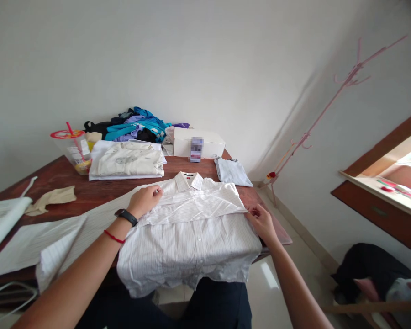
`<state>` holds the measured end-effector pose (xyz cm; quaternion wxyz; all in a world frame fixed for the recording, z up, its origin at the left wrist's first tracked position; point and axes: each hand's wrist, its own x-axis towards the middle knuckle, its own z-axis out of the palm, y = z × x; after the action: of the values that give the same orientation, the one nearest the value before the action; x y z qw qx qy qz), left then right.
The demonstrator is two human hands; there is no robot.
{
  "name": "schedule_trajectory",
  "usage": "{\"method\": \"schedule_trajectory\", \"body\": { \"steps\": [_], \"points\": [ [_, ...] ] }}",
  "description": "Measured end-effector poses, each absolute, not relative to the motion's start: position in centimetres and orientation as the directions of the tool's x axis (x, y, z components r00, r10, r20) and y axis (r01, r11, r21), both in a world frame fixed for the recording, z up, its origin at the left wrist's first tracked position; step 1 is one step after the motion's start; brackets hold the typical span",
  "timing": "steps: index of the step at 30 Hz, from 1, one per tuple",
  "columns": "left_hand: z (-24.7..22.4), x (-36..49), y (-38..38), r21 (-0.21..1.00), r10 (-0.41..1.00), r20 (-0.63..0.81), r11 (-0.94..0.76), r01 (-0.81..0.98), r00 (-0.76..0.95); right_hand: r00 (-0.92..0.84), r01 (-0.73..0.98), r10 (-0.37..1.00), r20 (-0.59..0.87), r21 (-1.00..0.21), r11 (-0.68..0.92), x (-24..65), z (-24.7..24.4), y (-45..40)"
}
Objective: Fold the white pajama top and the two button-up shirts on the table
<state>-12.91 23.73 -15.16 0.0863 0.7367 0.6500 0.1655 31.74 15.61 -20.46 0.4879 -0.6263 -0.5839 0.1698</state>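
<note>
A white striped button-up shirt [192, 242] lies front up over the table's near edge, its collar pointing away from me and its hem hanging down toward my lap. One sleeve [198, 203] is laid across the chest, while the other stretches out to the left over the tabletop. My left hand [145, 199], with a dark watch and a red string at the wrist, is closed on the shirt near its left shoulder. At the right side, my right hand [262, 221] pinches the edge of the shirt by the folded sleeve.
Folded light garments [130, 160] are stacked behind the left hand, beside a plastic cup with a straw [73, 151]. Farther back are a heap of clothes [137, 125] and a white box [208, 142]. A folded pale-blue cloth [233, 171] lies right. A pink coat stand [315, 123] leans in view.
</note>
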Motion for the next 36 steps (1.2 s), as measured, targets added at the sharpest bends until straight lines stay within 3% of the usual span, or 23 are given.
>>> {"method": "schedule_trajectory", "body": {
  "steps": [8, 36],
  "points": [
    [-14.89, -13.05, 23.78, 0.294, 0.979, 0.126, -0.191, 0.936, 0.160, 0.282, 0.580, 0.879, 0.385, -0.798, 0.164, 31.64, -20.16, 15.65],
    [-15.50, -13.29, 23.98, 0.371, 0.979, 0.143, -0.191, 0.909, 0.147, 0.240, 0.582, 0.911, 0.336, -0.801, 0.142, 31.65, -19.70, 15.12]
  ]
}}
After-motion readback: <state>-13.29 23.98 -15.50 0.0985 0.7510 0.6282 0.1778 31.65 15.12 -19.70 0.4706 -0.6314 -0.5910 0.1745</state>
